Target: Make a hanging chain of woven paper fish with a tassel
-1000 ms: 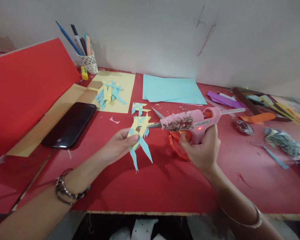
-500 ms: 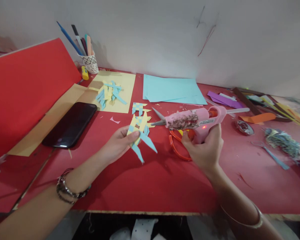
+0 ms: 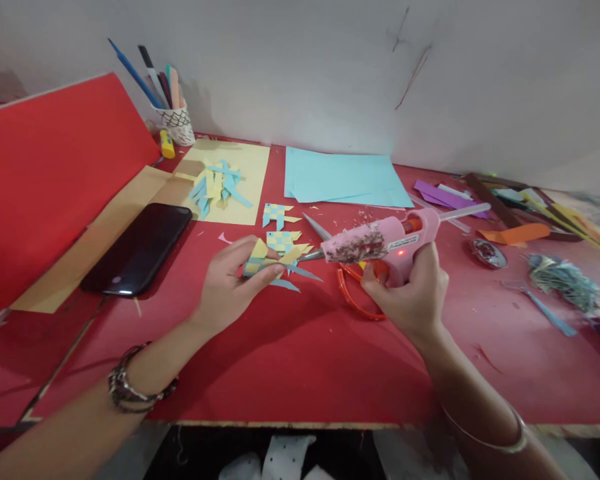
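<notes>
Between its thumb and fingers my left hand [image 3: 235,283] pinches a woven paper fish [image 3: 255,260] of yellow and light-blue strips, its loose strip ends pointing right. My right hand [image 3: 410,293] is wrapped around the handle of a pink glue gun [image 3: 365,239], with a red light lit on its side and a clear glue stick out of the back. The gun's metal nozzle meets or nearly touches the fish's strip ends; contact is hard to make out. Behind lie two more woven paper fish, one [image 3: 279,215] above the other [image 3: 281,240]. Orange-handled scissors [image 3: 357,303] rest partly hidden beneath the gun.
A black phone [image 3: 140,248] lies to the left, near a red board [image 3: 65,173]. Paper strips [image 3: 220,183] sit on a yellow sheet [image 3: 250,160]; blue sheets [image 3: 345,175] lie beside it. A pen cup [image 3: 177,123] stands behind. Tangled thread [image 3: 565,281] and orange paper [image 3: 515,232] are at right.
My left hand has turned the paper fish, so its strips now point right toward the nozzle. The glue gun has shifted slightly left and tilted its nozzle downward.
</notes>
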### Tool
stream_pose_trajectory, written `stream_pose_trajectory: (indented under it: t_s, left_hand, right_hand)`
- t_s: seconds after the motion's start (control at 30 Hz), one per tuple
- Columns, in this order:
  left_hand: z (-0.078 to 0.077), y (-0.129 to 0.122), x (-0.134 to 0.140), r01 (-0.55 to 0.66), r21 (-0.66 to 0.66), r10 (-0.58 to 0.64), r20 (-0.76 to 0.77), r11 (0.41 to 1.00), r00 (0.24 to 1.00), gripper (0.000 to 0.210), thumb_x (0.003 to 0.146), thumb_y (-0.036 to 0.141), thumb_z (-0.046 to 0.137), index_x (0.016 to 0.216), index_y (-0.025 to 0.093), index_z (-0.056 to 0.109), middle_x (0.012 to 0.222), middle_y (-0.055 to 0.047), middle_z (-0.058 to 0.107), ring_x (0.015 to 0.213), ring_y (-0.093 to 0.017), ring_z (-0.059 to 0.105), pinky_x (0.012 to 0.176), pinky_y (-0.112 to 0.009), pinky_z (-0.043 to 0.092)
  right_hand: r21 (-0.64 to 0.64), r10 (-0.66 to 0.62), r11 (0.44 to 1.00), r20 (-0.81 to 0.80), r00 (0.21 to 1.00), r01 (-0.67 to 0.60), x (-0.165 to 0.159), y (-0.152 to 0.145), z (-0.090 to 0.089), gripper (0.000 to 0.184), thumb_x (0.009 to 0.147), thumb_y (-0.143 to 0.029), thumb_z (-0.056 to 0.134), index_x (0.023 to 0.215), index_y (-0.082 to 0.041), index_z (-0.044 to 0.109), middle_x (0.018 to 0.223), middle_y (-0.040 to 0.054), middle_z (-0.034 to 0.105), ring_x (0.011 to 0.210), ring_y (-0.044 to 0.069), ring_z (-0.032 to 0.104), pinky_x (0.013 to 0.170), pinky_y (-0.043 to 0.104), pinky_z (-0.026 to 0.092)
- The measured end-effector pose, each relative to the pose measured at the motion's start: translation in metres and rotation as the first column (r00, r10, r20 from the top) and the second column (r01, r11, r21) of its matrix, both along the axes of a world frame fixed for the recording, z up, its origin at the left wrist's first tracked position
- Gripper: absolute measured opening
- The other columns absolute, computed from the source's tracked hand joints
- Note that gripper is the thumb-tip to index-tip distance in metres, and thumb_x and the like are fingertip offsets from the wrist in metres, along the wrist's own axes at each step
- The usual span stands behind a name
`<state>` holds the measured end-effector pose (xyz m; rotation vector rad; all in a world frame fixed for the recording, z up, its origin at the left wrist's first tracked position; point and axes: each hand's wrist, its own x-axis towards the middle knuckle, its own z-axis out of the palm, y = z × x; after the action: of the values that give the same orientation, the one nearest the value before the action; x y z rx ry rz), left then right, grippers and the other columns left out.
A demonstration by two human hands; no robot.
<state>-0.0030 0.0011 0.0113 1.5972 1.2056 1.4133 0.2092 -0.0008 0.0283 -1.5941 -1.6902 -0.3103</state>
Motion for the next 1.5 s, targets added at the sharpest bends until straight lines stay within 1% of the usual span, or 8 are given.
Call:
stream_pose_trajectory:
  t_s: [0.1, 0.2, 0.3, 0.43, 0.6, 0.83, 0.97, 1.5]
  left_hand:
    - [0.0000, -0.0021, -0.0007, -0.015, 0.066, 0.017, -0.038, 0.998, 0.999, 0.007, 0.067, 0.021, 0.062, 0.061, 0.023, 0.059, 0.060, 0.002, 0.053, 0.059, -0.014, 0.046, 0.056, -0.025, 0.036]
    - [-0.0018, -0.0032, -0.0014, -0.013, 0.105, 0.021, -0.067, 0.994, 0.998, 0.006, 0.069, 0.020, 0.061, 0.064, 0.024, 0.059, 0.063, 0.002, 0.054, 0.060, -0.014, 0.047, 0.057, -0.025, 0.036]
    - [-0.0029, -0.0042, -0.0018, 0.004, 0.110, 0.005, -0.080, 0.994, 0.997, 0.007, 0.070, 0.020, 0.061, 0.065, 0.024, 0.059, 0.064, 0.003, 0.054, 0.061, -0.013, 0.047, 0.058, -0.025, 0.036]
    - [-0.0027, -0.0054, -0.0019, 0.024, 0.093, -0.015, -0.096, 0.995, 0.995, 0.006, 0.071, 0.022, 0.061, 0.066, 0.024, 0.058, 0.064, 0.003, 0.052, 0.061, -0.013, 0.046, 0.057, -0.025, 0.036]
    - [-0.0029, -0.0058, -0.0018, 0.012, 0.099, -0.002, -0.095, 0.995, 0.995, 0.005, 0.071, 0.021, 0.060, 0.067, 0.024, 0.058, 0.064, 0.003, 0.053, 0.060, -0.013, 0.047, 0.057, -0.025, 0.037]
    - [-0.0066, -0.0032, -0.0031, 0.022, 0.258, 0.027, -0.183, 0.966, 0.983, 0.006, 0.074, 0.021, 0.058, 0.068, 0.022, 0.056, 0.061, 0.003, 0.053, 0.055, -0.012, 0.048, 0.050, -0.024, 0.039]
    - [-0.0069, -0.0029, -0.0026, 0.027, 0.308, 0.035, -0.192, 0.951, 0.981, 0.006, 0.074, 0.018, 0.058, 0.070, 0.022, 0.056, 0.062, 0.004, 0.053, 0.055, -0.011, 0.049, 0.049, -0.023, 0.040]
    - [-0.0040, -0.0017, -0.0017, 0.020, 0.330, 0.051, -0.206, 0.944, 0.977, 0.008, 0.074, 0.018, 0.058, 0.068, 0.022, 0.053, 0.061, 0.005, 0.053, 0.053, -0.009, 0.051, 0.047, -0.020, 0.041]
  right_hand:
    - [0.002, 0.014, 1.000, 0.029, 0.999, -0.014, 0.0005, -0.0006, -0.0009, 0.031, 0.059, -0.038, 0.054, 0.084, -0.022, 0.045, 0.048, -0.0082, 0.038, 0.034, 0.008, 0.033, 0.033, 0.021, 0.030]
    - [0.015, 0.041, 0.999, 0.054, 0.998, -0.042, 0.0009, -0.0006, -0.0018, 0.030, 0.060, -0.037, 0.053, 0.085, -0.022, 0.045, 0.049, -0.0073, 0.040, 0.035, 0.008, 0.035, 0.033, 0.021, 0.030]
    - [0.038, 0.055, 0.998, 0.073, 0.996, -0.058, 0.0007, -0.0003, -0.0026, 0.028, 0.060, -0.036, 0.053, 0.082, -0.022, 0.043, 0.050, -0.0070, 0.040, 0.035, 0.009, 0.037, 0.034, 0.021, 0.030]
    - [0.038, 0.034, 0.999, 0.074, 0.997, -0.037, 0.0004, -0.0005, -0.0030, 0.025, 0.059, -0.036, 0.053, 0.077, -0.023, 0.041, 0.047, -0.0077, 0.037, 0.034, 0.009, 0.035, 0.033, 0.021, 0.029]
    - [0.016, 0.043, 0.999, 0.071, 0.997, -0.044, 0.0008, -0.0006, -0.0021, 0.025, 0.059, -0.033, 0.054, 0.078, -0.023, 0.042, 0.049, -0.0074, 0.039, 0.036, 0.009, 0.037, 0.034, 0.021, 0.030]
    - [0.059, 0.057, 0.996, 0.090, 0.994, -0.063, 0.0012, 0.0021, -0.0031, 0.024, 0.058, -0.032, 0.054, 0.073, -0.023, 0.037, 0.048, -0.0081, 0.038, 0.035, 0.008, 0.036, 0.033, 0.020, 0.028]
    - [0.077, 0.071, 0.994, 0.098, 0.993, -0.078, 0.0009, 0.0025, -0.0031, 0.024, 0.058, -0.031, 0.053, 0.072, -0.023, 0.036, 0.048, -0.0083, 0.039, 0.035, 0.008, 0.037, 0.033, 0.020, 0.028]
    - [0.073, 0.071, 0.994, 0.142, 0.987, -0.082, 0.0029, 0.0027, -0.0044, 0.024, 0.060, -0.031, 0.053, 0.077, -0.022, 0.039, 0.050, -0.0065, 0.043, 0.036, 0.009, 0.041, 0.034, 0.020, 0.029]
